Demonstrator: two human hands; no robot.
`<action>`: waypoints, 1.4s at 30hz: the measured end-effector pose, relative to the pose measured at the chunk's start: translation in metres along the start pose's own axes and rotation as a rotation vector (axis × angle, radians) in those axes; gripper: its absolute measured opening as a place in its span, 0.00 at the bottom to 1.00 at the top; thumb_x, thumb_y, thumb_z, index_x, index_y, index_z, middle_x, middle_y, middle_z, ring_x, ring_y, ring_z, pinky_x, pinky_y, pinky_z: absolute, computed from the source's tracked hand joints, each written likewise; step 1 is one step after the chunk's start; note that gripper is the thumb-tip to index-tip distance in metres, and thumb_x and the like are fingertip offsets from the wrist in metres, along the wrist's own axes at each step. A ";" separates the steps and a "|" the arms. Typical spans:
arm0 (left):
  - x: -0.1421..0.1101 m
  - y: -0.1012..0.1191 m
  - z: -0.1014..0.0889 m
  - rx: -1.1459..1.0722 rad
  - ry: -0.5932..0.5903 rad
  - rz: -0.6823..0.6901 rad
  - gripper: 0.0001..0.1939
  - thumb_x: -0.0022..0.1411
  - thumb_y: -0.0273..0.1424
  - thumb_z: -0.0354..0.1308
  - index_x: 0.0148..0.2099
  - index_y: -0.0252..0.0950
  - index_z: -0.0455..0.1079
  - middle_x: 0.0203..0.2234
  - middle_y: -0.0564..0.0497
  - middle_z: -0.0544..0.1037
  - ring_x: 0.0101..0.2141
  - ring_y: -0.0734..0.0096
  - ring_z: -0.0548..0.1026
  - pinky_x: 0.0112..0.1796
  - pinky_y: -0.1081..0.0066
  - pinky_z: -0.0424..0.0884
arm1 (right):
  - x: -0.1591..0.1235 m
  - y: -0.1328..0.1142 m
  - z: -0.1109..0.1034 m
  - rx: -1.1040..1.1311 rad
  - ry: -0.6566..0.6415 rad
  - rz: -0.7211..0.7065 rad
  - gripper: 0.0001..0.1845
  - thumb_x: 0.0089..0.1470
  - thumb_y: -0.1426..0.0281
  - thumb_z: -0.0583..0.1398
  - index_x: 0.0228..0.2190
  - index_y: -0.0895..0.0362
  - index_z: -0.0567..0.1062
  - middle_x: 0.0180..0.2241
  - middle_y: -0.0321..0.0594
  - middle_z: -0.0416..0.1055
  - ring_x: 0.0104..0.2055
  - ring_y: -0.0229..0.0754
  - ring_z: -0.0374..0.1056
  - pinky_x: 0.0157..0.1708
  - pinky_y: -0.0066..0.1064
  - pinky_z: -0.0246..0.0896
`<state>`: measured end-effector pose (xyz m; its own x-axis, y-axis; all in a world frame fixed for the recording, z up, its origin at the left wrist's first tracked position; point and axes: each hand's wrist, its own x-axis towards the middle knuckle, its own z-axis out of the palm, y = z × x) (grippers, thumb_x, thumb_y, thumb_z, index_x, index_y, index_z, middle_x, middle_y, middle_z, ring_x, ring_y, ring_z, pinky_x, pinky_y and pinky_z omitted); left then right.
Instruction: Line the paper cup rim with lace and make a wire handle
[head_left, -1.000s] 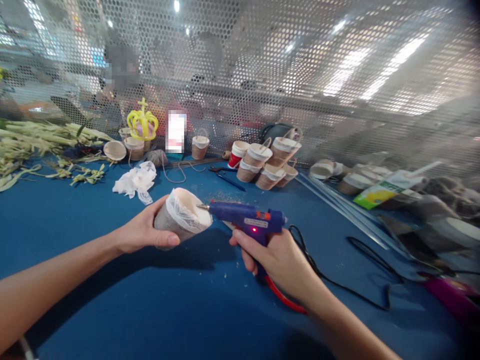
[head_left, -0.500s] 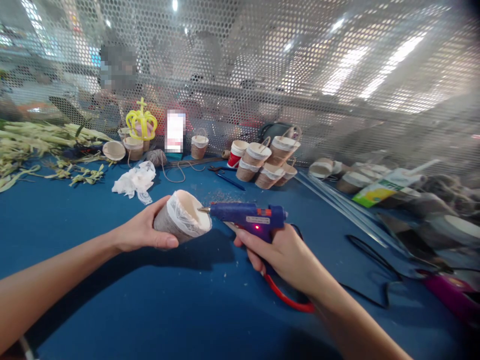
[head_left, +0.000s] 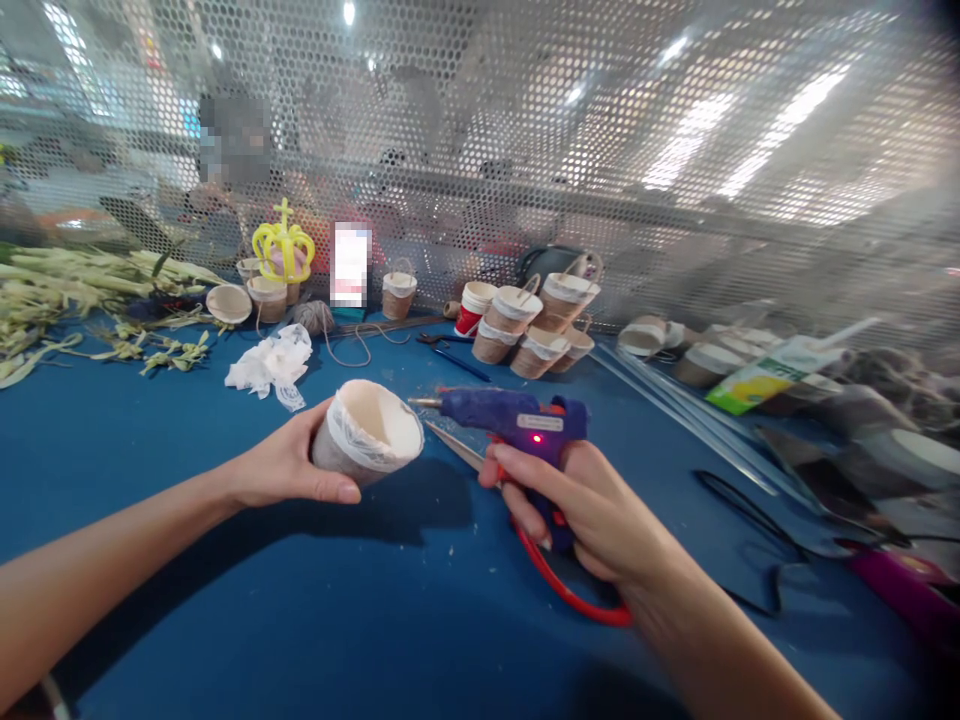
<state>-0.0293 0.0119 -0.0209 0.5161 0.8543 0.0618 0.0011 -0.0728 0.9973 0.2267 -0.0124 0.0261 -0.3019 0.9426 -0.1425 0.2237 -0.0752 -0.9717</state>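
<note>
My left hand point(head_left: 300, 462) is closed round a paper cup point(head_left: 352, 455) wrapped in burlap-like cloth, with white lace at its rim. The cup is tilted, its mouth facing up and to the right. In my right hand point(head_left: 570, 510) is a blue hot glue gun point(head_left: 517, 415) with a red light on its side. Its metal nozzle points left, just above and apart from the cup's rim. Beneath the gun lie red-handled scissors point(head_left: 465, 450), their blades pointing toward the cup; my right hand partly hides them.
Several wrapped cups with twine handles point(head_left: 540, 345) are stacked at the back. White lace point(head_left: 271, 365), a grey yarn ball point(head_left: 311, 316) and a blue pen point(head_left: 461, 363) lie nearer. Clear glue sticks point(head_left: 690, 420) and a black cord point(head_left: 750, 515) are right. Dried husks point(head_left: 97, 280) lie left.
The glue gun has drawn back to the right and slightly up, its nozzle leaving the cup's rim. The cup has turned a little in my left hand. More of the scissors shows.
</note>
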 end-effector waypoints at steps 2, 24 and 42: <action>0.000 0.001 0.002 0.006 0.015 -0.011 0.37 0.37 0.34 0.68 0.50 0.31 0.59 0.40 0.43 0.72 0.38 0.61 0.70 0.39 0.67 0.66 | 0.002 0.003 0.002 0.139 0.005 0.030 0.16 0.50 0.61 0.57 0.21 0.61 0.71 0.07 0.30 0.58 0.10 0.27 0.50 0.12 0.21 0.44; 0.001 -0.001 0.007 -0.042 0.034 0.015 0.40 0.39 0.31 0.67 0.54 0.32 0.55 0.46 0.40 0.70 0.43 0.58 0.69 0.43 0.63 0.66 | 0.007 0.016 0.024 0.433 -0.052 0.125 0.16 0.49 0.62 0.58 0.20 0.62 0.71 0.07 0.28 0.54 0.10 0.26 0.46 0.10 0.19 0.39; 0.001 0.001 0.004 0.048 0.001 0.043 0.39 0.41 0.31 0.66 0.55 0.32 0.55 0.49 0.41 0.68 0.45 0.57 0.68 0.44 0.64 0.66 | 0.000 0.008 0.014 -0.376 0.175 0.013 0.18 0.47 0.58 0.57 0.19 0.60 0.72 0.10 0.33 0.63 0.13 0.33 0.59 0.18 0.26 0.60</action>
<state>-0.0258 0.0106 -0.0198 0.5159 0.8502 0.1047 0.0199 -0.1341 0.9908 0.2151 -0.0174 0.0155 -0.1420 0.9859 -0.0886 0.5589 0.0059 -0.8292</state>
